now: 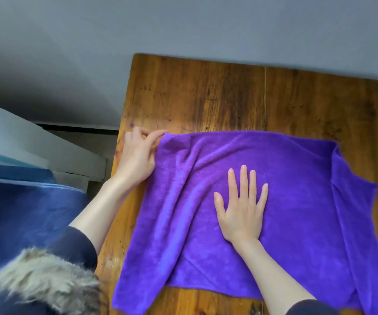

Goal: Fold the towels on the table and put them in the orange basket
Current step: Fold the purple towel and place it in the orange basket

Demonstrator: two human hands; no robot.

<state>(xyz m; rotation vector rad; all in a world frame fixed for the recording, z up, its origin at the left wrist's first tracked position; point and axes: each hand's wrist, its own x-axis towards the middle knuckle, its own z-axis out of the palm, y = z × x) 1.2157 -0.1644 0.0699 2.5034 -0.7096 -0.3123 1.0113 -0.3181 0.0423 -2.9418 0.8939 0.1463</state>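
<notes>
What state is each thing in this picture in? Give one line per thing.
Purple towel: spread on the table, wrinkled, right edge doubled over.
Left hand: at the towel's far left corner, fingers curled; grip unclear.
Right hand: flat, pressing the towel's middle.
Wooden table: far part bare.

Soft, even daylight is seen, neither bright nor dim. A shiny patch of glare is seen on the wooden table (pixel 206 96). A dark shadow is cast on the wall (pixel 47 64). The picture is slightly blurred all over, and straight lines are bent near the edges.
</notes>
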